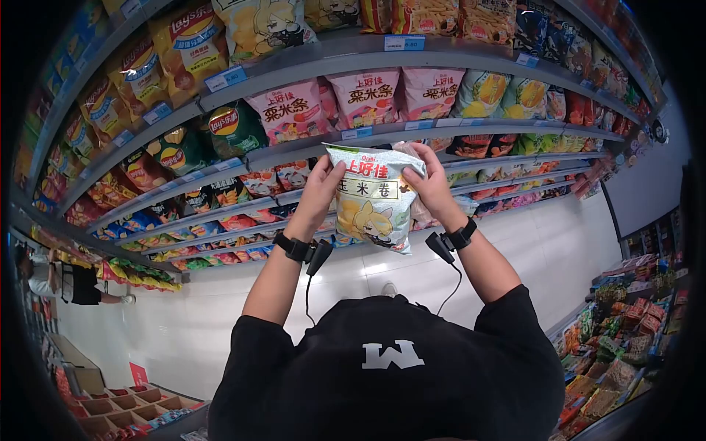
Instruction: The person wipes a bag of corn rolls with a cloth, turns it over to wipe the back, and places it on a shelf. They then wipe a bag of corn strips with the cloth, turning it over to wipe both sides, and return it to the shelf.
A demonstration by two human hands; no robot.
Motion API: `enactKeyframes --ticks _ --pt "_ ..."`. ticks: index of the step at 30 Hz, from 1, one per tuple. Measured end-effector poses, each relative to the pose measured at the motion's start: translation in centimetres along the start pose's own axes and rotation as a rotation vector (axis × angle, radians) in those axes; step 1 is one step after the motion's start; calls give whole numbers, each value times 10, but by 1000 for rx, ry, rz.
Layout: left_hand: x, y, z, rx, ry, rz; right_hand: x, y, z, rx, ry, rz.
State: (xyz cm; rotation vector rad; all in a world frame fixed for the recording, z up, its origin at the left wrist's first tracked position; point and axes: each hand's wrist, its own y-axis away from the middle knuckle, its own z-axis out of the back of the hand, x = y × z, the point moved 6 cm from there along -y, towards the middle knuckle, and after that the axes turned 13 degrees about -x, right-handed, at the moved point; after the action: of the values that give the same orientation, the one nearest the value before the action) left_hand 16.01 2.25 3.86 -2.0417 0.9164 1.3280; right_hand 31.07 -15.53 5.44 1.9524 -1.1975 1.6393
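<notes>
One puffy, crinkled bag [373,209] between fingers [415,179]

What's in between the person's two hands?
In the head view, a pale snack bag lies there, held by the left hand and the right hand.

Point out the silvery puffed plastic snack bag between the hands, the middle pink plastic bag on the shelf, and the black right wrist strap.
Silvery puffed plastic snack bag [373,202], head view: front centre.
Middle pink plastic bag [365,97], head view: printed front.
Black right wrist strap [463,234], head view: its band.
</notes>
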Motion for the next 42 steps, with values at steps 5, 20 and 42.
enactKeyframes --ticks 5,20,42 --pt "-1 8 11 -176 48 9 -2 -7 -6 -64 36 51" --pt "-18 24 24 -310 -62 -190 9 -20 -5 -80 199 98" --pt "9 14 40 -386 274 -178 -34 -36 -3 -142 -4 -65"
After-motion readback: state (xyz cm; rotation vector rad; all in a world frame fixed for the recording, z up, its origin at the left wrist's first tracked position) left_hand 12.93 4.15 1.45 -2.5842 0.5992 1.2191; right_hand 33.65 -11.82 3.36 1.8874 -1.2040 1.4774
